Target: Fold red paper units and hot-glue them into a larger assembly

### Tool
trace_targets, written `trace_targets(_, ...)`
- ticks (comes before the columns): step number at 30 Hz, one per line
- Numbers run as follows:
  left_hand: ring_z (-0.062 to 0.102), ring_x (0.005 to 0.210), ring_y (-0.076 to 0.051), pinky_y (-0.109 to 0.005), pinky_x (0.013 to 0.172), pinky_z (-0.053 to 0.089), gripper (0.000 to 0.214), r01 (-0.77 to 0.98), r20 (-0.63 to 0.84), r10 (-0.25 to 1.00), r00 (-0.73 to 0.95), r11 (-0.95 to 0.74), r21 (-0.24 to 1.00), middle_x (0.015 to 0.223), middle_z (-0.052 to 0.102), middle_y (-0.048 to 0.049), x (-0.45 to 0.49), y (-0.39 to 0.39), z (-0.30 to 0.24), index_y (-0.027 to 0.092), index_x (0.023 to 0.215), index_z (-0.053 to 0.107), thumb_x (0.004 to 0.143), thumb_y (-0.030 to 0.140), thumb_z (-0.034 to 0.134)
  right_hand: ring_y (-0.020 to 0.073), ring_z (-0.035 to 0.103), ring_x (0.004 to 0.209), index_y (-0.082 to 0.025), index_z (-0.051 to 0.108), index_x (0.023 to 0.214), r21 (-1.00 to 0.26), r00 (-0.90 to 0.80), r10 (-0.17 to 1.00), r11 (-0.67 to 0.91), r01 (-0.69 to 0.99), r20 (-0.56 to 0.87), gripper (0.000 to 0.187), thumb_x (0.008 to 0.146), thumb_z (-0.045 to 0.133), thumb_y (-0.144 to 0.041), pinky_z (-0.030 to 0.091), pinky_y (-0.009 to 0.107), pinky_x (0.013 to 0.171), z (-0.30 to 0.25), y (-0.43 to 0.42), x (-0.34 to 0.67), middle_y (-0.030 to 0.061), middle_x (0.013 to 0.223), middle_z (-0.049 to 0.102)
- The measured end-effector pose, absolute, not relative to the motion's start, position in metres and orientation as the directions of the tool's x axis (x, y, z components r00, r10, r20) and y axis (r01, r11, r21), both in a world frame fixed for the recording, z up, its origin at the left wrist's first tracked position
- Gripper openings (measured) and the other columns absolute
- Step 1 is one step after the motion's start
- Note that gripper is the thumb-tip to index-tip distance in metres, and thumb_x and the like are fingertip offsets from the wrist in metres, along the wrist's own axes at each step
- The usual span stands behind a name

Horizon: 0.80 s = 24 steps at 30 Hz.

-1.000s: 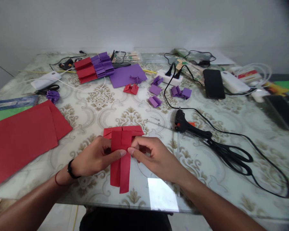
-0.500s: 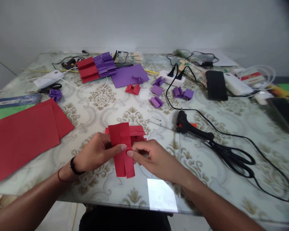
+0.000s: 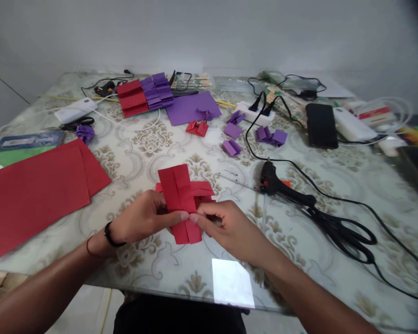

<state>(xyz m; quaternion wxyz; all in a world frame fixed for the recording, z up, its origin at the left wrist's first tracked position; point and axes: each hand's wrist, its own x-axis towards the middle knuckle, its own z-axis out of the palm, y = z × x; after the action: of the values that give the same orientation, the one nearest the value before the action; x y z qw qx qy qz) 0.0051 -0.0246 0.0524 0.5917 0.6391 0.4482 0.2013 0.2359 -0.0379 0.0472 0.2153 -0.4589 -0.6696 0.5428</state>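
Note:
A folded red paper piece (image 3: 181, 195), shaped like crossed strips, is held just above the patterned glass table (image 3: 181, 260) near its front edge. My left hand (image 3: 144, 220) pinches its left side, thumb on top at the centre. My right hand (image 3: 226, 227) pinches the right side, fingers curled round the fold, its fingertips meeting those of the left. The lower strips stick out below my fingers.
Large red sheets (image 3: 35, 190) lie at the left. A black glue gun (image 3: 282, 185) and black scissors (image 3: 344, 229) with a trailing cord lie at the right. Purple and red folded pieces (image 3: 146, 95), a purple sheet (image 3: 193, 106), a power strip (image 3: 254, 113) and a phone (image 3: 321, 125) fill the back.
The red strips have slid upward through my fingers, so less hangs below and more stands above. Both hands stayed in place, still pinching the piece.

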Motion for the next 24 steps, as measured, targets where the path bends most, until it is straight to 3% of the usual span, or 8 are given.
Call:
trace_targets(7, 0.045, 0.055, -0.009, -0.020, 0.049, 0.032, 0.045, 0.371, -0.261, 0.870, 0.419, 0.099, 0.923, 0.061, 0.058, 0.0003, 0.0048, -0.0242, 0.0537, 0.013, 0.067, 0.068, 0.094, 0.050, 0.068, 0.0114, 0.040, 0.055, -0.020, 0.059, 0.066, -0.928, -0.516, 0.817, -0.060, 0.368, -0.258, 0.048, 0.097, 0.065, -0.057, 0.029, 0.028, 0.053, 0.0472, -0.0388, 0.2361, -0.0034, 0.060, 0.051)
trace_targets(13, 0.065, 0.062, -0.014, -0.022, 0.053, 0.045, 0.034, 0.306, -0.262, 0.827, 0.498, 0.115, 0.945, 0.076, 0.077, -0.0062, 0.0061, -0.0241, 0.0525, 0.012, 0.088, 0.082, 0.094, 0.044, 0.070, 0.0105, 0.037, 0.051, -0.020, 0.062, 0.067, -0.929, -0.482, 0.839, -0.071, 0.364, -0.253, 0.052, 0.097, 0.064, -0.062, 0.027, 0.027, 0.051, 0.0473, -0.0377, 0.2349, -0.0046, 0.057, 0.049)
trace_targets(18, 0.072, 0.066, -0.018, -0.024, 0.057, 0.051, 0.038, 0.315, -0.274, 0.844, 0.461, 0.133, 0.940, 0.078, 0.083, -0.0103, 0.0074, -0.0247, 0.0567, 0.012, 0.085, 0.083, 0.096, 0.046, 0.068, 0.0131, 0.053, 0.059, -0.019, 0.069, 0.075, -0.931, -0.514, 0.818, -0.067, 0.360, -0.258, 0.047, 0.100, 0.062, -0.059, 0.036, 0.027, 0.056, 0.0473, -0.0379, 0.2362, 0.0001, 0.067, 0.064)
trace_targets(21, 0.073, 0.066, -0.018, -0.024, 0.058, 0.052, 0.038, 0.291, -0.266, 0.843, 0.467, 0.137, 0.947, 0.079, 0.083, -0.0105, 0.0077, -0.0251, 0.0575, 0.012, 0.087, 0.083, 0.097, 0.046, 0.068, 0.0136, 0.052, 0.059, -0.020, 0.068, 0.077, -0.931, -0.523, 0.814, -0.058, 0.360, -0.252, 0.045, 0.102, 0.060, -0.056, 0.036, 0.028, 0.056, 0.0481, -0.0398, 0.2365, -0.0005, 0.066, 0.062)
trace_targets(24, 0.069, 0.064, -0.017, -0.024, 0.056, 0.050, 0.036, 0.277, -0.258, 0.832, 0.492, 0.132, 0.952, 0.076, 0.079, -0.0079, 0.0070, -0.0256, 0.0556, 0.012, 0.089, 0.080, 0.097, 0.045, 0.068, 0.0128, 0.046, 0.061, -0.021, 0.060, 0.077, -0.957, -0.517, 0.832, -0.053, 0.286, -0.200, 0.039, 0.099, 0.068, -0.052, 0.034, 0.028, 0.056, 0.0499, -0.0403, 0.2365, -0.0032, 0.068, 0.056)
